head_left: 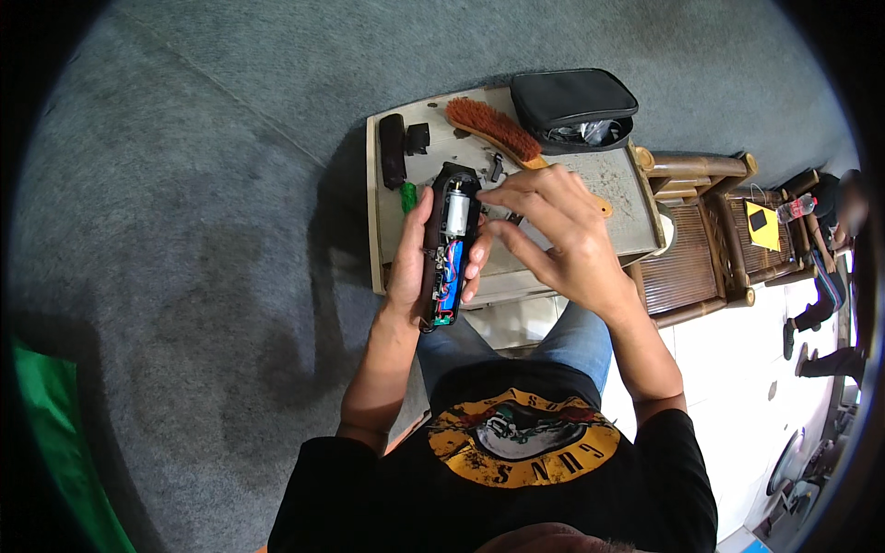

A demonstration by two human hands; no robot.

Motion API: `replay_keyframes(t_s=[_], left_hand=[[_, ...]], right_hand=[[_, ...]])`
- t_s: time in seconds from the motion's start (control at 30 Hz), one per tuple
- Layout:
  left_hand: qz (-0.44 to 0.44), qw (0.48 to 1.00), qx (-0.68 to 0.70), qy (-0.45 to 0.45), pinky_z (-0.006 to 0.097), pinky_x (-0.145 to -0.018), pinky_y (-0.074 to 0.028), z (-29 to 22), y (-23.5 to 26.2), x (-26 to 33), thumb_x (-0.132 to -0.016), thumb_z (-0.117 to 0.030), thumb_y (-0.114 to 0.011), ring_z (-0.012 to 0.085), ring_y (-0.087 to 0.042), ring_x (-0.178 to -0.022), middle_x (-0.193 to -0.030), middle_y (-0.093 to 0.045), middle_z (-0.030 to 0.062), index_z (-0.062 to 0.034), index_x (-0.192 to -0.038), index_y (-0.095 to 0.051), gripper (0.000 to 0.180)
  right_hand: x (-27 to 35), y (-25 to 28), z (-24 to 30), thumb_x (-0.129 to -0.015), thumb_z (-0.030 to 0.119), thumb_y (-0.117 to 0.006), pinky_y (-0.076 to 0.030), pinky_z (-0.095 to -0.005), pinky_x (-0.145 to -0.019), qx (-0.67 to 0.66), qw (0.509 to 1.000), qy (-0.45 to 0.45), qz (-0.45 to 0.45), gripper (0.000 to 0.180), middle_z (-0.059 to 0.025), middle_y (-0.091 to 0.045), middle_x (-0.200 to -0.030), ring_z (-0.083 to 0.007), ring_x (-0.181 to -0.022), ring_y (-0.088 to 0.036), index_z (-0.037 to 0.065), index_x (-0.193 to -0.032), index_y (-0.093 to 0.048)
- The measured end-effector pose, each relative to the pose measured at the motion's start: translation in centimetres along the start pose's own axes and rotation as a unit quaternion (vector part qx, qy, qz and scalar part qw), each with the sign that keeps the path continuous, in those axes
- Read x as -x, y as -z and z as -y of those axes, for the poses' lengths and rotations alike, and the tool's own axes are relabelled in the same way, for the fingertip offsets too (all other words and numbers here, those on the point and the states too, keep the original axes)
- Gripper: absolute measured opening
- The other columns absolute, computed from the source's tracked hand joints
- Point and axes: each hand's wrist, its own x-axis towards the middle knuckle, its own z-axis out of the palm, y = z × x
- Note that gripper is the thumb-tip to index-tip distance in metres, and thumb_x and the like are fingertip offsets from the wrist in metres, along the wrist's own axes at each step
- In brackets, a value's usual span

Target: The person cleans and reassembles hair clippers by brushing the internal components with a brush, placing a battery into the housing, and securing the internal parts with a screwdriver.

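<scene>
My left hand (410,253) is wrapped around an opened hair clipper (450,249), held upright above the wooden table. With its cover off, the clipper shows a silver motor (456,214), a blue battery (450,267), thin coloured wires and a small green board at the bottom. My right hand (567,230) is just right of the clipper's top, thumb and fingers apart, with nothing visible in it. Its index fingertip is close to the clipper's edge; whether it touches, I cannot tell. Behind the clipper stands a green screwdriver handle (408,196), partly hidden.
On the table (604,189) lie a brown-bristled brush (493,127), a long dark casing (393,150), a small black part (418,138) and loose hair clippings. An unzipped black pouch (573,106) sits at the back right. Bamboo chairs (687,263) and another person (830,221) are farther right.
</scene>
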Motion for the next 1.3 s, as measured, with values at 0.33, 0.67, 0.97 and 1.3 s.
replay_keyframes(t_s=[0.33, 0.67, 0.97, 1.3], left_hand=[[-0.110, 0.981, -0.160, -0.012, 0.028, -0.038, -0.055, 0.1, -0.9, 0.5, -0.109, -0.073, -0.044, 0.0140, -0.064, -0.047, -0.072, -0.066, 0.0067, -0.0040, -0.113, -0.068, 0.073], [-0.177, 0.959, -0.222, 0.021, 0.030, -0.042, -0.058, -0.2, -1.3, 0.4, -0.105, -0.079, -0.046, 0.0132, -0.064, -0.049, -0.068, -0.063, 0.0029, -0.0085, -0.109, -0.069, 0.075], [-0.210, 0.943, -0.257, 0.040, 0.030, -0.041, -0.058, -0.7, -1.0, 0.1, -0.106, -0.078, -0.045, 0.0125, -0.063, -0.049, -0.070, -0.063, 0.0013, -0.0086, -0.107, -0.069, 0.073], [-0.203, 0.944, -0.261, 0.019, 0.029, -0.039, -0.056, -0.9, -0.6, -0.6, -0.106, -0.078, -0.045, 0.0137, -0.062, -0.045, -0.065, -0.062, 0.0022, -0.0087, -0.100, -0.070, 0.074]], right_hand=[[-0.5, -0.6, 0.7, -0.084, 0.010, -0.086, -0.059, -0.0440, -0.088, -0.032, 0.998, 0.016, 0.048, 0.040, -0.0129, -0.070, -0.115, -0.0335, -0.103, -0.070, -0.001, -0.121, -0.074], [0.1, -2.0, 0.2, -0.084, 0.009, -0.084, -0.061, -0.0450, -0.087, -0.019, 0.999, 0.025, 0.031, 0.040, -0.0139, -0.068, -0.118, -0.0341, -0.103, -0.071, 0.000, -0.119, -0.069], [0.1, -3.1, -0.8, -0.085, 0.008, -0.083, -0.060, -0.0470, -0.082, -0.061, 0.998, 0.009, 0.025, 0.043, -0.0151, -0.064, -0.116, -0.0379, -0.103, -0.069, 0.002, -0.122, -0.061], [-0.6, -3.8, -2.3, -0.081, 0.004, -0.083, -0.060, -0.0453, -0.082, -0.073, 0.996, 0.043, 0.009, 0.044, -0.0168, -0.064, -0.112, -0.0380, -0.100, -0.069, 0.001, -0.118, -0.059]])
